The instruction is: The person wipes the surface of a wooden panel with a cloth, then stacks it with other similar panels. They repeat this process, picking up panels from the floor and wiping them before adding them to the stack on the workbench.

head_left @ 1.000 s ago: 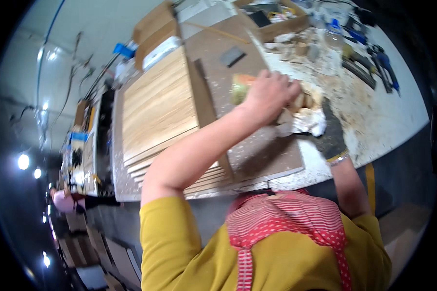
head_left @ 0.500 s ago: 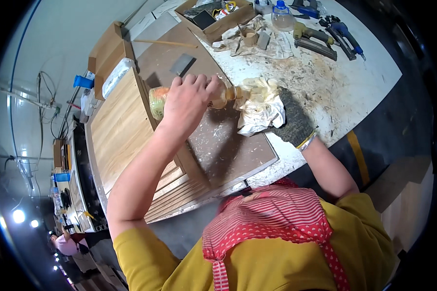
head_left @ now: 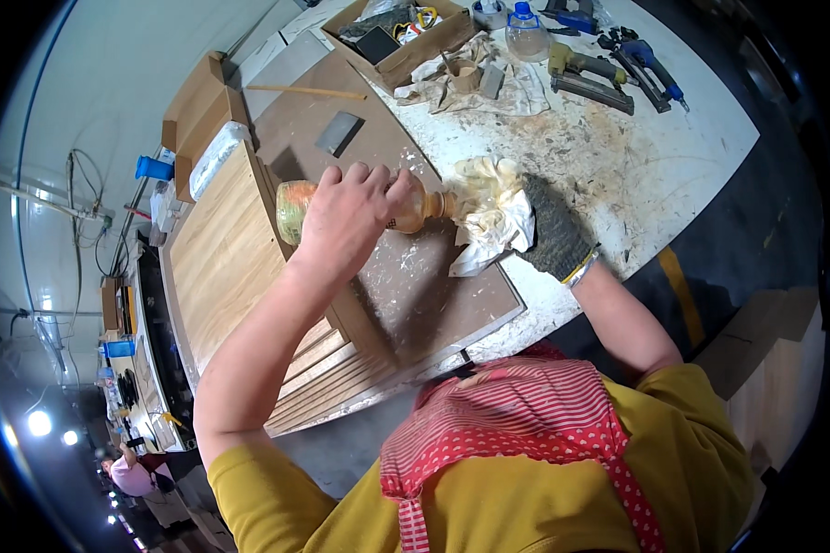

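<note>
A: Largest item at your end?

B: I have the white worktable (head_left: 655,166), running from centre to upper right, surface smudged brown. On it, mid-frame, a brown panel (head_left: 415,295) flecked with white

A: Next down?

B: Stack of pale wooden boards (head_left: 226,240), left of centre; then an open cardboard box (head_left: 432,61) of odds and ends, top centre

A: And mid-frame?

B: I log an amber-tinged bottle (head_left: 417,210), neck pointing right, at a crumpled white cloth (head_left: 500,221) with yellow-brown stains. Whether the mouth touches it, I cannot tell

A: Grip states?

B: Left hand (head_left: 350,214): bare, fingers wrapped around the bottle. Right hand (head_left: 555,226): dark-gloved, right of centre, against the cloth; fingertips hidden, so I cannot tell how far it closes

A: Smallest?

B: I note a grey block (head_left: 339,134) on the panel, upper middle
</note>
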`<state>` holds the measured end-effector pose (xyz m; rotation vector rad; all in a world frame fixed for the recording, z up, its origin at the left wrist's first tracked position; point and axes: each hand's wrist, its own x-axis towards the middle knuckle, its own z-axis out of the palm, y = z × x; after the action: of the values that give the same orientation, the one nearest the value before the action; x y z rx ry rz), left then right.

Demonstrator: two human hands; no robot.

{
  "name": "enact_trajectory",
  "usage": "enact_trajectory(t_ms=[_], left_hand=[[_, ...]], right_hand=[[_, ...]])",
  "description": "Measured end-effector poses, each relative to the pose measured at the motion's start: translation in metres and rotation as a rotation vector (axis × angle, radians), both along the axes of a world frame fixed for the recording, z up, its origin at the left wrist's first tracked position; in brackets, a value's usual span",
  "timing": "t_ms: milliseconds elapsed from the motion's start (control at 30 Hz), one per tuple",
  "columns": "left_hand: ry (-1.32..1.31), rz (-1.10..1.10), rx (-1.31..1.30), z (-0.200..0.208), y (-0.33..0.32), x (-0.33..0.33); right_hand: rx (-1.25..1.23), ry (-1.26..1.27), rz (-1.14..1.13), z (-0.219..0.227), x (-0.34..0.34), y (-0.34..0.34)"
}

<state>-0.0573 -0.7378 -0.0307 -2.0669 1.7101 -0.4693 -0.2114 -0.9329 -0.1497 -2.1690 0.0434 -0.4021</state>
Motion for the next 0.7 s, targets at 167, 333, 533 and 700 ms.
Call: enact_trajectory(t_ms=[167,333,533,700], left_hand=[[0.173,0.083,-0.081,-0.041,-0.010,0.027],[0.859,0.147,-0.874,-0.116,-0.079,0.066],[1.624,0.392,-1.325,-0.177,-0.144,0.075],[1.430,0.453,-1.204,-0.174,-0.145,0.082]], right_hand=[[-0.152,-0.170,-0.098,-0.029,0.006,0.000],[0.012,-0.204,-0.302,-0.066,-0.024,-0.025],[0.501,-0.057,-0.348,-0.086,-0.088,-0.064],[-0.165,0.151,-0.368,-0.090,-0.112,-0.032]])
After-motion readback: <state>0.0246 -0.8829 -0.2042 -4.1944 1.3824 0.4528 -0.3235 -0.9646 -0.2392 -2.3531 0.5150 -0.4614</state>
